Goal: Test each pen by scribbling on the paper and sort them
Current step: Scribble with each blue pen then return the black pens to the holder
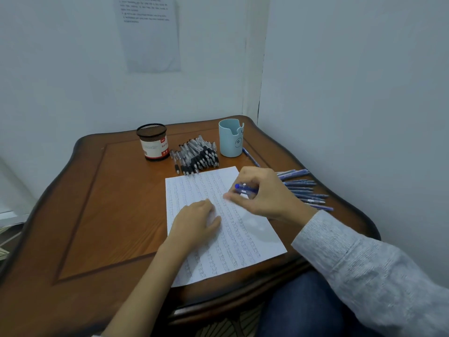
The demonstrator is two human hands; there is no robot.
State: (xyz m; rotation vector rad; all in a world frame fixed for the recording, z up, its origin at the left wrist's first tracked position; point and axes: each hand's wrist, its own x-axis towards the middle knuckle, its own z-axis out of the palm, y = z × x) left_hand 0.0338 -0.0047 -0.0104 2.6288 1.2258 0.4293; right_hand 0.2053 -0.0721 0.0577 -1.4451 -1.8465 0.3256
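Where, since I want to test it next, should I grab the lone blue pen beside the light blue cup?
Probably pinch the pen at its near half, from above and the right. It lies flat on the table, and its far end sits close beside the cup, leaving the near half freer.

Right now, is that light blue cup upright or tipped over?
Upright. The light blue cup stands on its base on the table, open mouth facing up, beside the pile of black pens.
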